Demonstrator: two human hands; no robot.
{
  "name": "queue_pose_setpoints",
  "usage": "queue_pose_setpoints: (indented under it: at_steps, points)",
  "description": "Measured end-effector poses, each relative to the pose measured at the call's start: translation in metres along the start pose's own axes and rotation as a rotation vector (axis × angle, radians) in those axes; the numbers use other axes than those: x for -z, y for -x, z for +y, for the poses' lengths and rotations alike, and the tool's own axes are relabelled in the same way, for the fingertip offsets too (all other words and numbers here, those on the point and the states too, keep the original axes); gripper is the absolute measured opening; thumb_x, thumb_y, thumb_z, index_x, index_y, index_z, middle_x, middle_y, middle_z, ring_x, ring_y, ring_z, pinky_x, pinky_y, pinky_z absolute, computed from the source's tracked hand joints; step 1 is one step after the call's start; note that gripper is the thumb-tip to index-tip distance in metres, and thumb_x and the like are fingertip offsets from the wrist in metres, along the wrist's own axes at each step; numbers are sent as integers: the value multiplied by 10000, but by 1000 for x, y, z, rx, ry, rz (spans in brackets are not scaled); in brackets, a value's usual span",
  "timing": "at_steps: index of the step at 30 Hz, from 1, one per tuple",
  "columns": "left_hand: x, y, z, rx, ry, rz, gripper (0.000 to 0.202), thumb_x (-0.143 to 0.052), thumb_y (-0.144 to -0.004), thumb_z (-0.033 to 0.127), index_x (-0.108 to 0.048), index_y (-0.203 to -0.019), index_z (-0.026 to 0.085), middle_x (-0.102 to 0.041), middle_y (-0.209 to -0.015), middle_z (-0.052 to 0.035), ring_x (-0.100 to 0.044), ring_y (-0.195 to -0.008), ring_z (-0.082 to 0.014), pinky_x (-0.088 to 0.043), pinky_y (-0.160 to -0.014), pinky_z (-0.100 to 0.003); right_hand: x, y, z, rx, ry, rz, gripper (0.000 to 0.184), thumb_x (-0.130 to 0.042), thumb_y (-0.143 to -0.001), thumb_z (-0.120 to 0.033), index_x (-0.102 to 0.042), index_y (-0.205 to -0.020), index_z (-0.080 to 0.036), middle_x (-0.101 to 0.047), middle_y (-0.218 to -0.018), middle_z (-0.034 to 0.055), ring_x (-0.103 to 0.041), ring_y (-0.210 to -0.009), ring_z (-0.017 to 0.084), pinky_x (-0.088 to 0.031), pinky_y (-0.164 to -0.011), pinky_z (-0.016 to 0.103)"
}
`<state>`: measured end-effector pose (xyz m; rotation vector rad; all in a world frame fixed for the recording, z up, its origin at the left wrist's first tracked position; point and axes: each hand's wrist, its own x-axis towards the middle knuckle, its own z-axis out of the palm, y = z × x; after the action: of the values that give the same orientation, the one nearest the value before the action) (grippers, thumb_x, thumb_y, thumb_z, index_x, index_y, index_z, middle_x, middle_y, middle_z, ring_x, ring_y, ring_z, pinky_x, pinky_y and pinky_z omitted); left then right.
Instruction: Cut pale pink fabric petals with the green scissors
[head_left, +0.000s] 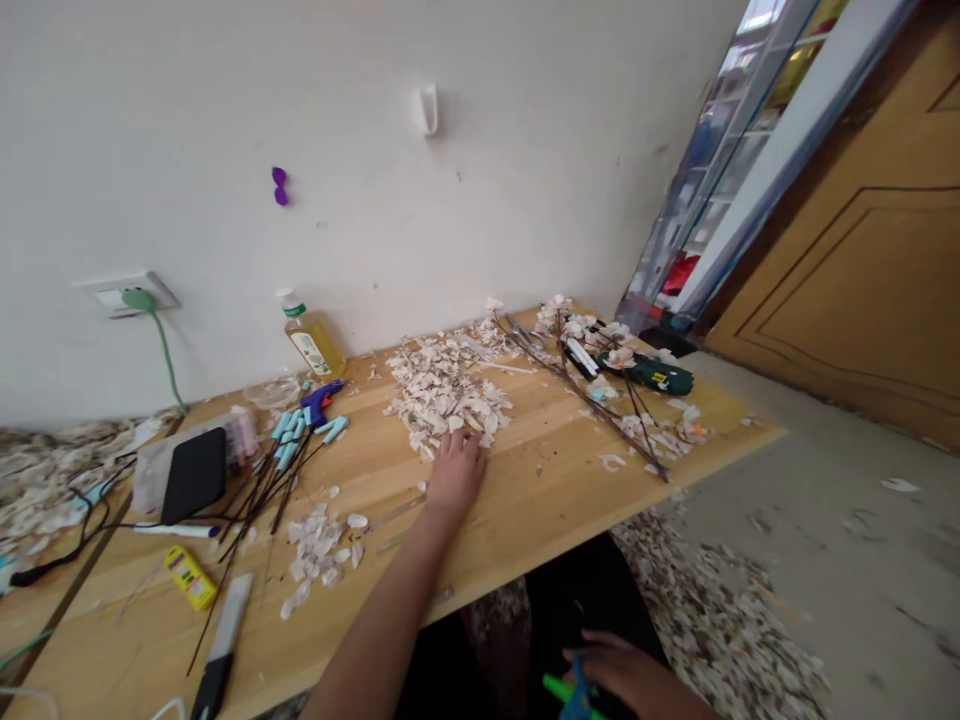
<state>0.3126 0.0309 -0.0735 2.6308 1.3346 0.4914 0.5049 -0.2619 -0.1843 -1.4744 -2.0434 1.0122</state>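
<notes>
My left hand (456, 472) rests on the table at the near edge of a pile of pale, shell-like flakes (442, 385). Its fingers reach forward onto the flakes, and nothing shows held in them. Low in the view, over my lap, my right hand (626, 668) is closed around a tool with bright green and blue handles (576, 695). The working end of that tool is hidden. A smaller group of thin white flakes (319, 545) lies to the left of my left forearm.
Twigs with pale blossoms (600, 395) and a dark green roll (652, 373) lie at the right. At left are a purple glue gun (321, 400), light-blue-tipped sticks (289, 435), a black phone (196, 473), a yellow box (190, 577) and a knife (225, 640). A bottle (313, 340) stands against the wall.
</notes>
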Motion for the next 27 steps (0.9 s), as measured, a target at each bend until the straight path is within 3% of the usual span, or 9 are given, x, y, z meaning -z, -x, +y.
queue_pose_setpoints:
  at_steps: [2,4,6,8,12,16,19,22,27]
  points:
    - [-2,-8,3,-9,-23,-3,297,-506,-939,267,-632,-1200,203,-578,-1214,-115,-482,-1152,-285,-416,-987,-405,8,11,39,-178,78,193,496,-622,-842,-507,-658,-1262,-247,-640,-1306,127,-554,-1263,319,-456,-1055,467]
    - [-5,-14,5,-2,-34,-3,236,-500,-943,257,-682,-1080,193,-608,-1137,-123,-502,-1105,-287,-424,-951,-407,12,18,73,-313,149,483,522,-559,-862,-529,-639,-1264,-207,-637,-1296,153,-545,-1265,345,-432,-1064,527]
    - [-7,-18,4,-9,-13,14,237,-477,-955,241,-705,-986,184,-633,-1064,-122,-522,-1057,-277,-428,-928,-403,10,25,95,-407,191,772,549,-493,-883,-547,-599,-1282,-184,-643,-1271,160,-583,-1210,351,-451,-1034,552]
    - [-8,-19,1,-32,40,66,253,-459,-967,234,-705,-974,178,-650,-1024,-112,-536,-1014,-260,-432,-914,-391,2,33,103,-441,225,893,536,-500,-878,-552,-593,-1261,-188,-660,-1229,153,-605,-1170,355,-471,-1007,557]
    - [-4,-15,-10,-72,137,183,250,-445,-976,231,-684,-1029,177,-660,-1010,-94,-545,-966,-237,-440,-901,-377,-19,42,88,-401,215,843,465,-533,-882,-519,-614,-1223,-212,-691,-1181,133,-657,-1090,333,-536,-941,504]
    - [1,-5,-14,-114,84,94,269,-436,-977,215,-686,-1075,191,-661,-1025,-92,-530,-984,-246,-450,-898,-394,-29,25,62,-298,179,717,432,-556,-901,-416,-593,-1287,-225,-646,-1289,130,-620,-1178,302,-525,-981,452]
    - [4,12,-10,-160,-22,34,264,-458,-976,275,-704,-1053,216,-651,-1059,-89,-511,-1020,-265,-451,-911,-433,-29,2,51,-225,186,687,434,-568,-898,-401,-607,-1289,-218,-657,-1273,134,-625,-1174,304,-535,-969,448]
    - [11,39,-5,-196,-69,50,243,-484,-969,312,-708,-1036,246,-620,-1164,-82,-494,-1069,-275,-451,-917,-456,-26,-13,46,-178,188,688,420,-551,-907,-394,-628,-1280,-215,-673,-1247,130,-640,-1152,302,-550,-949,443]
    - [22,70,-3,-128,35,71,249,-450,-985,284,-671,-1075,214,-617,-1120,-89,-502,-1041,-246,-462,-926,-428,-16,-12,35,-25,204,573,401,-600,-880,-320,-643,-1276,-270,-657,-1284,92,-615,-1192,287,-528,-988,419]
